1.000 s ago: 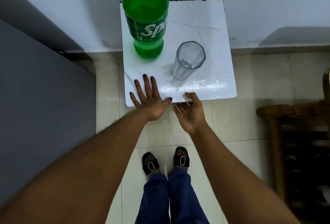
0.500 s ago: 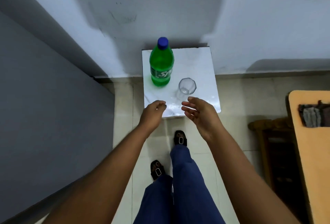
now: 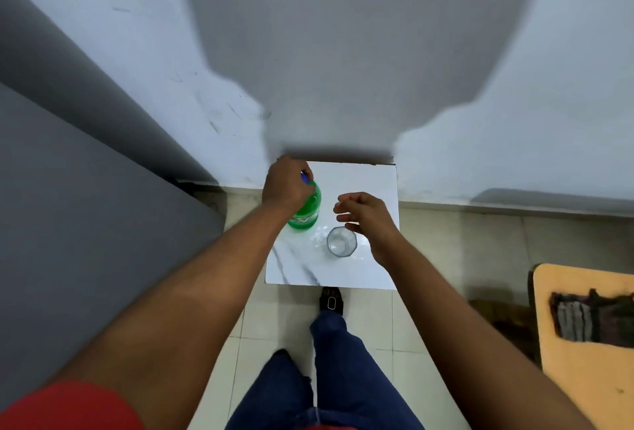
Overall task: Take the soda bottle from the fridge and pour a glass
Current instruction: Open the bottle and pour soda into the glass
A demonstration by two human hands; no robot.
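Note:
A green soda bottle [image 3: 307,210] with a blue cap stands upright on the left part of a small white marble-top table [image 3: 374,268]. My left hand [image 3: 286,184] is closed over the bottle's neck and cap from above, hiding most of the cap. An empty clear glass [image 3: 341,241] stands to the right of the bottle, nearer to me. My right hand [image 3: 365,213] hovers just above and behind the glass with its fingers loosely curled and nothing in it.
The table stands against a pale wall [image 3: 343,52]. A grey surface [image 3: 85,206] runs along the left. At the right are a tan tabletop [image 3: 583,361] with a dark cloth [image 3: 593,321] and wooden furniture below it. My legs and a black sandal [image 3: 331,299] stand on the tiled floor.
I have straightened up and stepped back from the table. My left hand rose from the table edge and closed on the bottle's top. My right hand moved up beside the glass.

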